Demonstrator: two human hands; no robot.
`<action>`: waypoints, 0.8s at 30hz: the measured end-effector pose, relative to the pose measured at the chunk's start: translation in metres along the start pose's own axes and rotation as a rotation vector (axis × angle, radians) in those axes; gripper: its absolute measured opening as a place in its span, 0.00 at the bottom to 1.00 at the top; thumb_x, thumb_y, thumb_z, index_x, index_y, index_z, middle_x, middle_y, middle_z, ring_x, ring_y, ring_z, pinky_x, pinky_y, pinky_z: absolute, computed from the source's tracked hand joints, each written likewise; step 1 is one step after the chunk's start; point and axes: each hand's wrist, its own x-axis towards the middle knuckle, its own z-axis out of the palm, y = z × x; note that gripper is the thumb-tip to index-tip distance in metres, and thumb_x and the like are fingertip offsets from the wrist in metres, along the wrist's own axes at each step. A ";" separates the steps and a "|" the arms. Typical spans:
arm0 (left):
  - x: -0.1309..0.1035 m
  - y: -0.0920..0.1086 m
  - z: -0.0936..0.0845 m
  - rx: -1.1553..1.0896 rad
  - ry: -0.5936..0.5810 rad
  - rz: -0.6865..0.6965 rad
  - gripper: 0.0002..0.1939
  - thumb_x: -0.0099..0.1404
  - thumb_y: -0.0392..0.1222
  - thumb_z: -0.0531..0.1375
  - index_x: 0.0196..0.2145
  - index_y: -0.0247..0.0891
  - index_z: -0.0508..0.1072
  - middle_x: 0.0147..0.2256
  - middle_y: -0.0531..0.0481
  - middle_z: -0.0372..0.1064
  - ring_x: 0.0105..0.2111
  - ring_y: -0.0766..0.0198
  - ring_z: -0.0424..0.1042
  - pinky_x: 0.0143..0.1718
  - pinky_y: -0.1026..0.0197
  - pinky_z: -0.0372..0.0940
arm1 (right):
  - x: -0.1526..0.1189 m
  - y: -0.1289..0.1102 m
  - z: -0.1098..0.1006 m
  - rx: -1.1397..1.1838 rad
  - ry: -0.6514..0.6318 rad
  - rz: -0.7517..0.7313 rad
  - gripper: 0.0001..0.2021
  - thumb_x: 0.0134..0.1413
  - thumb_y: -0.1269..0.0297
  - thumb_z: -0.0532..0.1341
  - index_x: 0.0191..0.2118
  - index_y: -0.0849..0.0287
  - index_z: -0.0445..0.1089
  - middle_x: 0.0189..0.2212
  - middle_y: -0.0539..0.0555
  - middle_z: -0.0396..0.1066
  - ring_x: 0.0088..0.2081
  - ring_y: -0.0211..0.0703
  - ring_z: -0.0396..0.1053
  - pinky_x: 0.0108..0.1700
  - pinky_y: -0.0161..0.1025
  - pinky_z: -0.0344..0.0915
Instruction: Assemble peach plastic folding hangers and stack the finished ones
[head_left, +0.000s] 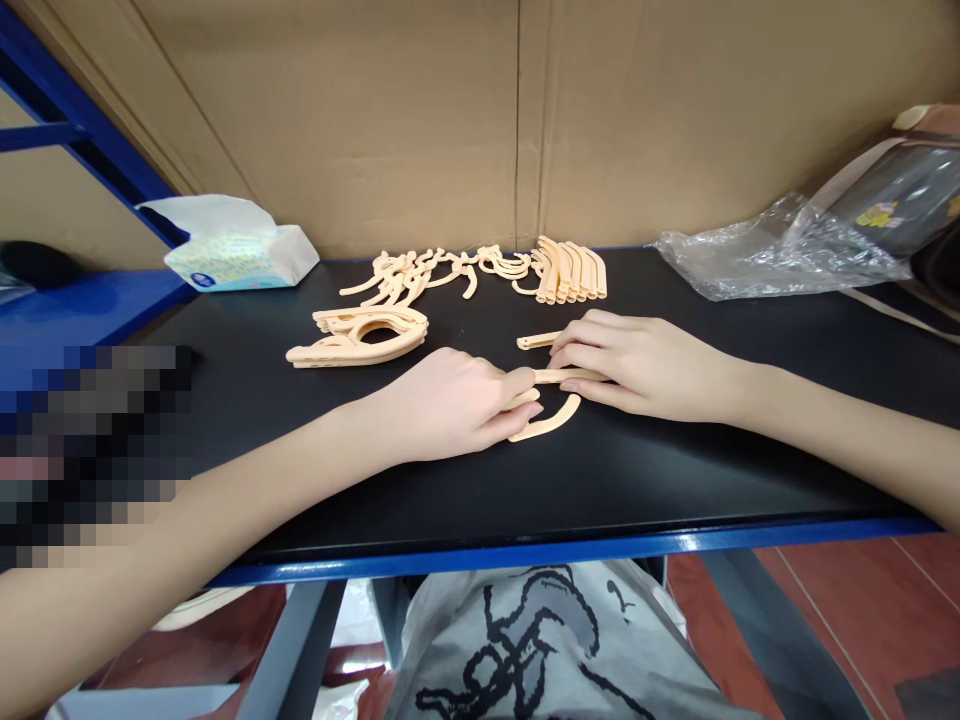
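Note:
My left hand (461,405) is closed, thumb and fingers pinching a peach plastic hanger piece (523,399) whose inner end they hide. Facing it, my right hand (630,362) bends its fingers over a straight hanger arm (553,377), which runs between the two hands; whether the two pieces are joined I cannot tell. A curved hanger piece (555,423) lies on the black tabletop just under the hands. Beyond my right fingertips rests another straight piece (536,341), partly covered. To the left of my left hand sits a stack of folded hangers (360,340).
Along the back lie loose peach hooks (405,272) and a row of curved arms (570,270). A tissue pack (240,255) stands at back left. Clear plastic wrapping (780,255) and a transparent bag (892,190) are at right. Cardboard (375,120) walls the rear.

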 end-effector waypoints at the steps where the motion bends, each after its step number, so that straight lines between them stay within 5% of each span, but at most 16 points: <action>1: 0.000 0.000 0.000 -0.001 -0.002 -0.002 0.16 0.70 0.46 0.47 0.29 0.36 0.65 0.20 0.53 0.65 0.18 0.65 0.64 0.21 0.64 0.47 | 0.000 0.000 0.000 0.000 0.000 0.000 0.14 0.65 0.61 0.48 0.44 0.60 0.68 0.44 0.58 0.69 0.44 0.46 0.65 0.43 0.43 0.65; 24: 0.000 0.000 -0.001 0.010 -0.021 -0.006 0.16 0.70 0.47 0.47 0.30 0.36 0.65 0.21 0.52 0.65 0.19 0.65 0.65 0.21 0.63 0.46 | 0.000 0.000 -0.001 0.005 -0.008 -0.003 0.14 0.64 0.61 0.48 0.45 0.60 0.68 0.43 0.58 0.69 0.45 0.47 0.64 0.44 0.43 0.64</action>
